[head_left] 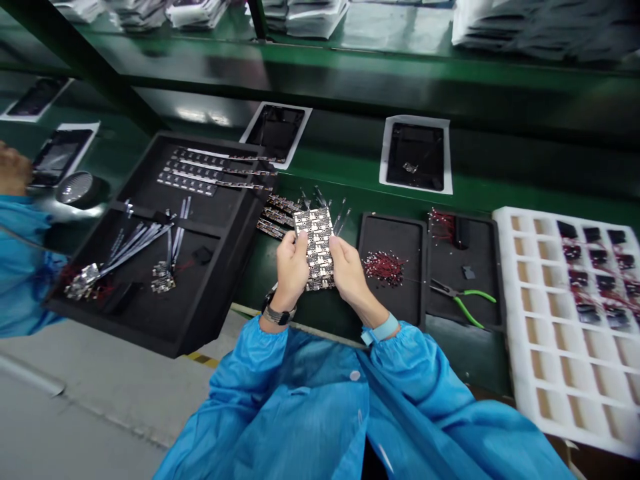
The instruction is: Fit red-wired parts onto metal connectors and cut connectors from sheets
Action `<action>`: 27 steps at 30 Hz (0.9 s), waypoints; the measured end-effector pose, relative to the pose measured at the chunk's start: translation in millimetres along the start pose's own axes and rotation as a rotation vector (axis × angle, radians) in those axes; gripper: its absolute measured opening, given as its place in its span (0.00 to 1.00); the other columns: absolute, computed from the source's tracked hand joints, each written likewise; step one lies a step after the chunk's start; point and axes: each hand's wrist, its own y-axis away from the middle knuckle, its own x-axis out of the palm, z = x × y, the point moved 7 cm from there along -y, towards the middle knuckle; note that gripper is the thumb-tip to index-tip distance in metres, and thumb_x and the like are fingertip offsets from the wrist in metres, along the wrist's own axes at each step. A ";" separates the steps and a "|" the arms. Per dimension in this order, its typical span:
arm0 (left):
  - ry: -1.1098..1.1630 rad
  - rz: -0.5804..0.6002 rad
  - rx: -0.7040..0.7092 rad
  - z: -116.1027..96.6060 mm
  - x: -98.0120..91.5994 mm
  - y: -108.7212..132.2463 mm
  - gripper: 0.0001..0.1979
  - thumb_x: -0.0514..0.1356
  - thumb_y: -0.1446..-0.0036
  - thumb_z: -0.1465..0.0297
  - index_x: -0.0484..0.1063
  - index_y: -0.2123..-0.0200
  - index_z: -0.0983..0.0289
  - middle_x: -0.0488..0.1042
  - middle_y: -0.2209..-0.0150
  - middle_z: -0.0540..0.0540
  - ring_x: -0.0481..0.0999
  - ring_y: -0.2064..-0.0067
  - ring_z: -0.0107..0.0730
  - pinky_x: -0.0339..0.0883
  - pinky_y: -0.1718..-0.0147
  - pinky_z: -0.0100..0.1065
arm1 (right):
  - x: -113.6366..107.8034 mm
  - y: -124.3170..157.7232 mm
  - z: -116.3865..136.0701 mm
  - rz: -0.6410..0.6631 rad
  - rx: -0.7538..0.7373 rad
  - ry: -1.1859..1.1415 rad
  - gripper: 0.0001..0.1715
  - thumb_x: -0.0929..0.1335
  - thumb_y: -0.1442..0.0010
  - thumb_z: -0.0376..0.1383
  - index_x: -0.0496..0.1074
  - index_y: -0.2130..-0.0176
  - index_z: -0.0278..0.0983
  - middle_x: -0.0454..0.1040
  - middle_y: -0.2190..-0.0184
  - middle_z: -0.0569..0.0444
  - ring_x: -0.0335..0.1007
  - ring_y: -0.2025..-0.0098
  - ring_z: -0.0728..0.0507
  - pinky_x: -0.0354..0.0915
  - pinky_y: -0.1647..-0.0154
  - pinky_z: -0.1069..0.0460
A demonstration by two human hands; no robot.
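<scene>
A panel of small circuit boards (316, 243) is held up in front of me, one hand on each side of it. My left hand (292, 265) grips its left edge, thumb on the front face. On the opposite edge my right hand (350, 268) pinches it the same way; the fingers behind the panel are hidden. Just past my left hand, several strips of circuit boards (279, 217) lie on the green bench. Thin flat cables (341, 217) stick out beyond the panel's upper right. A heap of red-and-black wired parts (385, 268) lies in a black tray close to my right hand.
Left stands a deep black tray (200, 257) with board strips and flat cables. To the right are green-handled pliers (467, 300) and a white foam tray (545, 320) of wired black parts. Dark screens (417, 150) lie at the back. Another person's sleeve (23, 267) is at far left.
</scene>
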 end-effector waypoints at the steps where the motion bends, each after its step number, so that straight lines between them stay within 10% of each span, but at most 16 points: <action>1: 0.041 0.007 -0.026 1.9 2.4 -0.4 0.19 0.63 0.34 0.51 0.70 0.64 0.62 0.75 0.66 0.51 0.74 0.64 0.31 0.70 0.62 0.31 | 2.3 -0.3 -3.9 -0.009 0.030 -0.057 0.24 0.66 0.31 0.56 0.68 0.67 0.40 0.70 0.71 0.56 0.64 0.67 0.45 0.64 0.64 0.53; 7: 0.082 0.012 -0.072 2.4 5.0 -5.5 0.21 0.65 0.37 0.50 0.70 0.66 0.63 0.74 0.68 0.50 0.72 0.67 0.29 0.68 0.66 0.30 | 1.7 3.7 -14.4 -0.084 0.075 -0.146 0.26 0.66 0.33 0.58 0.66 0.66 0.40 0.69 0.71 0.58 0.62 0.69 0.46 0.62 0.67 0.53; 11: -0.029 -0.106 0.057 -17.5 -21.2 -16.4 0.20 0.64 0.34 0.51 0.72 0.65 0.63 0.75 0.67 0.51 0.72 0.66 0.30 0.67 0.64 0.29 | -16.9 10.1 -3.1 -0.198 -0.066 0.300 0.24 0.59 0.24 0.50 0.58 0.70 0.41 0.62 0.74 0.58 0.59 0.70 0.46 0.56 0.66 0.52; 19: -0.126 -0.027 0.128 -34.7 -37.5 -21.2 0.17 0.62 0.31 0.53 0.73 0.64 0.62 0.74 0.66 0.51 0.72 0.65 0.31 0.67 0.62 0.30 | -3.6 30.4 8.2 0.040 -0.076 1.130 0.18 0.58 0.23 0.39 0.72 0.51 0.33 0.77 0.59 0.39 0.74 0.59 0.36 0.63 0.59 0.47; 23: -0.067 0.041 0.072 -28.0 -28.5 -11.3 0.17 0.63 0.32 0.54 0.71 0.65 0.61 0.73 0.68 0.50 0.71 0.66 0.30 0.67 0.62 0.30 | -21.7 30.2 34.8 -0.039 -0.209 0.939 0.21 0.58 0.23 0.43 0.74 0.53 0.35 0.77 0.57 0.40 0.73 0.53 0.36 0.66 0.51 0.45; 27: -0.010 0.152 0.002 -20.7 -9.3 4.7 0.18 0.64 0.34 0.52 0.71 0.65 0.61 0.70 0.72 0.49 0.68 0.71 0.29 0.64 0.69 0.29 | -24.1 6.2 28.3 0.028 0.011 0.322 0.26 0.57 0.24 0.55 0.70 0.57 0.40 0.72 0.71 0.55 0.67 0.72 0.45 0.63 0.69 0.50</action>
